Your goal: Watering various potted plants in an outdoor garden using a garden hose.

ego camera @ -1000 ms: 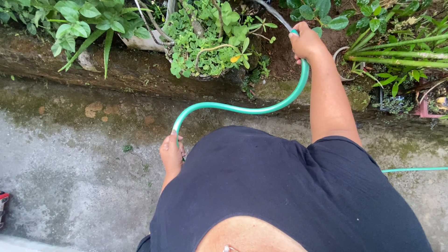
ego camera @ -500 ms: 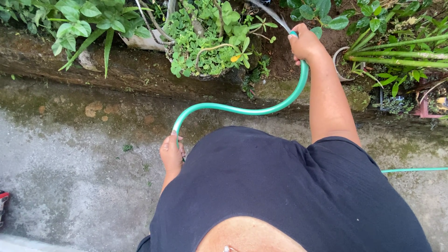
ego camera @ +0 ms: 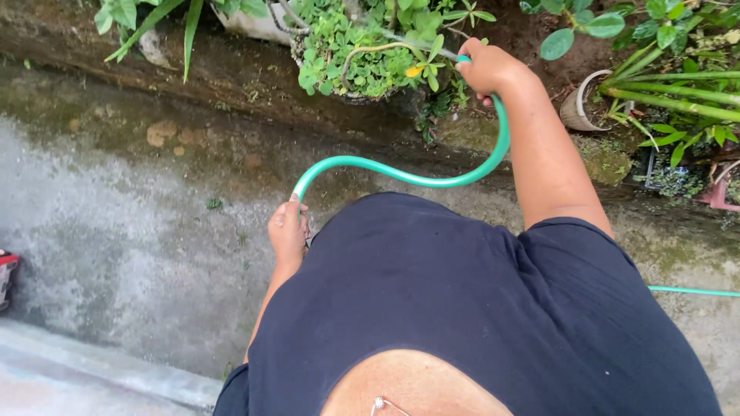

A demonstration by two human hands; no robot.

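A green garden hose (ego camera: 401, 174) curves across in front of my dark shirt. My right hand (ego camera: 487, 68) is closed around the hose's end, held out over a leafy potted plant (ego camera: 351, 54) in the raised bed. A thin stream of water leaves the hose end toward the plant. My left hand (ego camera: 287, 231) hangs low at my side and grips the hose lower down, where it bends down behind my body. More hose (ego camera: 694, 291) shows on the ground at the right.
A mossy concrete kerb (ego camera: 231, 85) edges the planting bed. Wet grey concrete ground (ego camera: 116, 246) lies to the left. A small pot (ego camera: 578, 104) and long-leaved plants (ego camera: 671, 92) stand at the right. A red object (ego camera: 6, 270) sits at the left edge.
My right hand has stayed at the hose end over the plant; the view has shifted slightly. Both hands keep their grip.
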